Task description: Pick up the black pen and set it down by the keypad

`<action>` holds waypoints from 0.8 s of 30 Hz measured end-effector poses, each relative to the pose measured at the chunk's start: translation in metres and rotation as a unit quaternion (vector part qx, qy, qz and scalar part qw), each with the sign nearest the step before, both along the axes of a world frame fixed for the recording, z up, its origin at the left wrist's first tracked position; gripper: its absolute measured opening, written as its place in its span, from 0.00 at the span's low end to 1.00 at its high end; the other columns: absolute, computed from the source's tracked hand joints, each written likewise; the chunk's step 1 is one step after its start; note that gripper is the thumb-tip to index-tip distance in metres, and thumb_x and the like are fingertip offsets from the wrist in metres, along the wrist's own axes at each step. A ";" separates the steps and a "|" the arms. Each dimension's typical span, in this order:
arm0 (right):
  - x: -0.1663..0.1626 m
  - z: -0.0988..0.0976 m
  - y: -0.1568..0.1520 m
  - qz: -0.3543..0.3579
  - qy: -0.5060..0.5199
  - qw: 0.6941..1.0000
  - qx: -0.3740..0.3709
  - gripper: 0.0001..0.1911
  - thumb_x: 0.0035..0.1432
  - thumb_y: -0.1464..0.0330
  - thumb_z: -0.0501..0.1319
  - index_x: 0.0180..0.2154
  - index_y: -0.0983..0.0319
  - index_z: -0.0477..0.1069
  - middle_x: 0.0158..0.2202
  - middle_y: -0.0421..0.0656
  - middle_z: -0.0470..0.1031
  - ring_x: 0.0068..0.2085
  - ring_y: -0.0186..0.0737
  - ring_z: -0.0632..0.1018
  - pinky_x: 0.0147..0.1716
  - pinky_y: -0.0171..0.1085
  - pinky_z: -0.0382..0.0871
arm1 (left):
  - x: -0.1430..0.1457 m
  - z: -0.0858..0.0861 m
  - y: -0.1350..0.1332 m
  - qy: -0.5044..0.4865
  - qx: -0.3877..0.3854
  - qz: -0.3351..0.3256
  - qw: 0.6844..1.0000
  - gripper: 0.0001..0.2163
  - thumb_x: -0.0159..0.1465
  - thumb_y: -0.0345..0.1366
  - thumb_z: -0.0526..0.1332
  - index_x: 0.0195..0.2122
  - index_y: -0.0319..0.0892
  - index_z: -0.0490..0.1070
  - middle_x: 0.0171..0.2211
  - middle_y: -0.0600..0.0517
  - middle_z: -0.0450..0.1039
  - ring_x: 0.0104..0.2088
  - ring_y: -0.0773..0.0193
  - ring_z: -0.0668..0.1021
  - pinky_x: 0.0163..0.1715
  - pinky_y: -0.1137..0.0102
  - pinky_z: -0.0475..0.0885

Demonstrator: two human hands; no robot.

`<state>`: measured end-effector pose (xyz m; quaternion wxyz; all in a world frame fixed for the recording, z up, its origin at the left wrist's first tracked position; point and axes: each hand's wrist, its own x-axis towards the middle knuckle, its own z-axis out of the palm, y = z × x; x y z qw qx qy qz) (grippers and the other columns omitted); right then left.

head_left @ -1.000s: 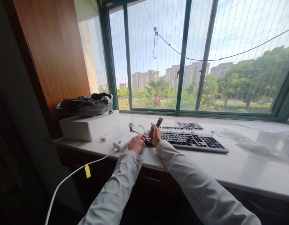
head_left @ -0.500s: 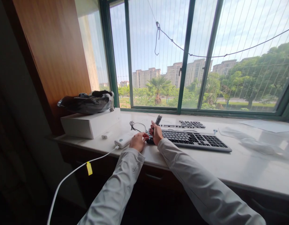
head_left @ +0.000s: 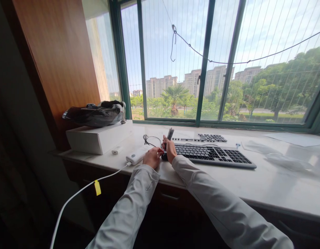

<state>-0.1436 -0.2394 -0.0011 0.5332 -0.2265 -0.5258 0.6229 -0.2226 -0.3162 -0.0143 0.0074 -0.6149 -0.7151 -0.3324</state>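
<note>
A black keyboard (head_left: pixel 209 154) with a grey frame lies on the white counter, showing several dark gaps among its keys at the right. My right hand (head_left: pixel 170 149) is wrapped round a dark, stick-like tool (head_left: pixel 170 133), whose upper end points up over the keyboard's left part. Its lower end is hidden by my fingers. Beside it, at the keyboard's left end, my left hand (head_left: pixel 152 157) has its fingertips pressed together. Whatever lies between them is too small to make out. Behind the keyboard rest loose black keycaps (head_left: pixel 212 137) in rows.
Left of my hands sits a white power bank (head_left: pixel 135 157) with a white cable (head_left: pixel 96 180) hanging over the counter's edge. A white box (head_left: pixel 97 138) carries a dark bag (head_left: pixel 95 114). Clear plastic bags (head_left: pixel 286 160) and a small blue piece (head_left: pixel 238 146) lie at the right.
My right hand has shifted slightly left with the tool, closer to my left hand. My left hand stays almost in place at the keyboard's left end.
</note>
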 end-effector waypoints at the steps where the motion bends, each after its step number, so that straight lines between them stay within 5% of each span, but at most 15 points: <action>1: 0.000 0.000 -0.001 0.002 -0.003 1.000 0.002 0.22 0.50 0.52 0.59 0.22 0.59 0.53 0.16 0.32 0.51 0.18 0.28 0.53 0.16 0.33 0.43 | 0.000 0.000 0.000 0.002 -0.002 0.000 1.000 0.08 0.63 0.39 0.57 0.39 0.47 0.75 0.42 0.50 0.76 0.44 0.62 0.76 0.46 0.70 0.66; 14: 0.009 0.000 0.001 0.090 0.077 0.993 0.013 0.21 0.49 0.57 0.63 0.22 0.60 0.53 0.17 0.30 0.47 0.18 0.26 0.49 0.16 0.31 0.41 | 0.001 0.004 -0.006 0.021 0.004 -0.018 1.000 0.08 0.63 0.39 0.57 0.40 0.47 0.73 0.42 0.51 0.76 0.43 0.61 0.76 0.43 0.69 0.67; 24: 0.002 0.001 0.002 -0.010 0.004 1.000 0.008 0.17 0.47 0.59 0.60 0.20 0.58 0.54 0.13 0.31 0.49 0.15 0.28 0.52 0.14 0.33 0.45 | 0.003 0.006 -0.007 0.011 -0.009 -0.012 1.000 0.09 0.62 0.34 0.56 0.41 0.48 0.74 0.44 0.52 0.75 0.44 0.62 0.75 0.44 0.70 0.67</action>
